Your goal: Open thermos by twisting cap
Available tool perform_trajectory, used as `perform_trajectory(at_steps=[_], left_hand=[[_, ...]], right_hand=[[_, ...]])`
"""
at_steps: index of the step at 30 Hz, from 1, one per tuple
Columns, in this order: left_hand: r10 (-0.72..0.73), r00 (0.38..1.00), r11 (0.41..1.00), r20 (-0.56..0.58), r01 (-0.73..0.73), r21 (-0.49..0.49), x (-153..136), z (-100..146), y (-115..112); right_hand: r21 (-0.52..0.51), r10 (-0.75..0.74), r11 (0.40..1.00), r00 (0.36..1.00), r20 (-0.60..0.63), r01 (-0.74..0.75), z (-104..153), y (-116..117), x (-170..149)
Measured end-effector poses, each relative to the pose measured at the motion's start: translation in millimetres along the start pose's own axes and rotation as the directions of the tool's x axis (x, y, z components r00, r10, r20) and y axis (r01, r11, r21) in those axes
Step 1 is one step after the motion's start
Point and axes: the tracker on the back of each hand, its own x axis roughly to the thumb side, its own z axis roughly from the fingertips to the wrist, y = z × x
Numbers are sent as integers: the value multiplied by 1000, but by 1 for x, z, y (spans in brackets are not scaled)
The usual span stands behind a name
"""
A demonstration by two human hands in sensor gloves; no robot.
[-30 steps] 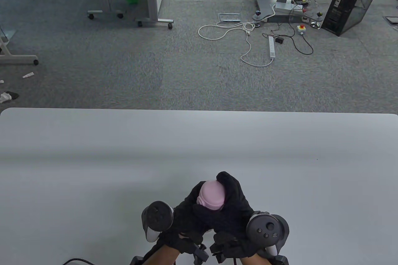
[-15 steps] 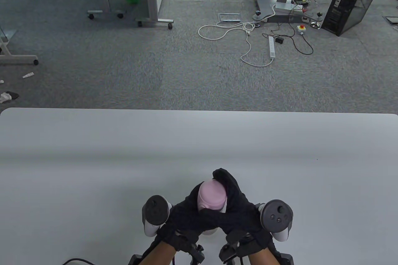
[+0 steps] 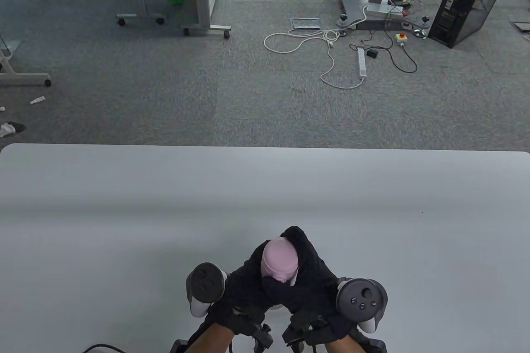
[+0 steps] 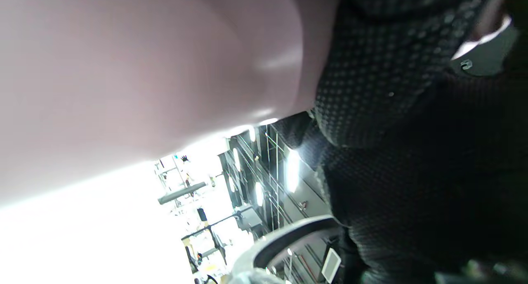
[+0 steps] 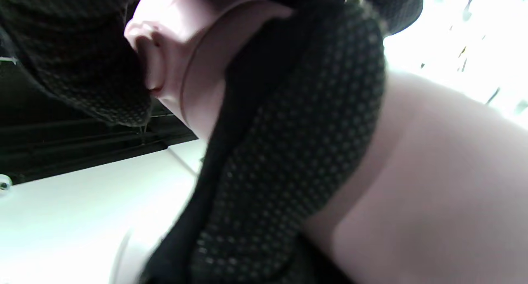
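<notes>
A pink thermos stands near the table's front edge, and only its rounded pink cap (image 3: pixel 280 260) shows between my two black-gloved hands. My left hand (image 3: pixel 248 278) wraps the thermos from the left, below the cap. My right hand (image 3: pixel 306 258) grips the cap from the right, with fingers curled over its far side. In the left wrist view the pink body (image 4: pixel 144 69) fills the upper left beside gloved fingers (image 4: pixel 371 69). In the right wrist view the cap (image 5: pixel 173 40) with its seam sits at the upper left and a gloved finger (image 5: pixel 288 152) crosses the body (image 5: pixel 433 193).
The white table (image 3: pixel 124 204) stretches wide around the hands. Beyond its far edge is grey carpet with cables (image 3: pixel 331 59), a black computer case (image 3: pixel 468 1) and wheeled stands (image 3: pixel 203 5). A black cable (image 3: pixel 99 346) lies at the front edge left of my arms.
My right hand has turned around the cap: its tracker swung out to the right, then back left and down. The cap has shifted slightly left. My left hand has barely moved.
</notes>
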Motion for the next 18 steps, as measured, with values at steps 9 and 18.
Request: perform_trajectory(at_steps=[9, 18], left_hand=[[-50, 999, 997, -14, 50, 52, 1, 1, 0], [-88, 996, 995, -9, 88, 56, 5, 2, 1]], right_hand=[[56, -40, 998, 999, -12, 41, -1, -4, -1], [-140, 177, 974, 984, -5, -176, 6, -3, 7]])
